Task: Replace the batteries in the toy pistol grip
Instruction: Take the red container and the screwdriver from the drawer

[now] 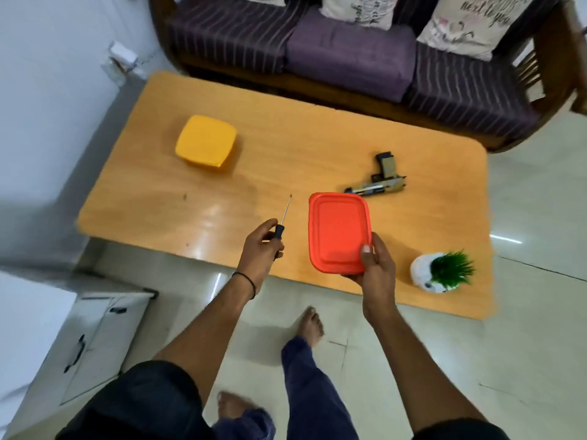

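Left hand (260,249) curls round the screwdriver (279,231), seemingly readied for the cover screw; right hand (378,271) pinches the near corner of the red box (336,230), toy pistol (381,182) just beyond.

Tan-and-black toy pistol (387,174) lying flat on side, grip pointing away.
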